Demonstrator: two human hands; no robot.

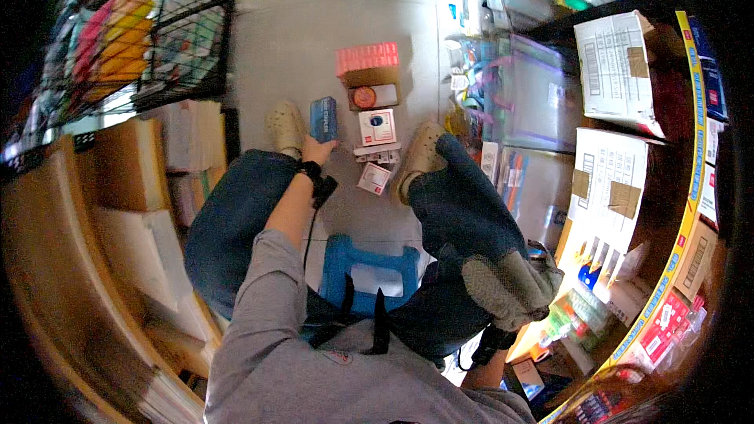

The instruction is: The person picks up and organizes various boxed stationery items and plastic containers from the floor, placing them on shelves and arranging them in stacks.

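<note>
Between my feet, my left hand point(319, 148) grips the near end of a small blue box point(323, 119) with writing on it. To its right on the floor stands an open cardboard carton point(371, 78) with a row of red-topped packs along its far side and a round orange-red item inside. Just nearer lies a white box point(377, 127) with a dark round picture, on top of other white boxes point(379, 155). A smaller white box point(373, 178) lies tilted nearest to me. My right hand is out of view; its forearm point(486, 368) points down beside the right-hand shelf.
A blue plastic stool point(370, 256) is between my thighs. Wire baskets point(191, 29) and a wooden shelf with cartons point(135, 165) stand at left. At right are clear plastic bins point(533, 94), white cartons point(615, 73) and a shelf edge with a yellow strip point(695, 188).
</note>
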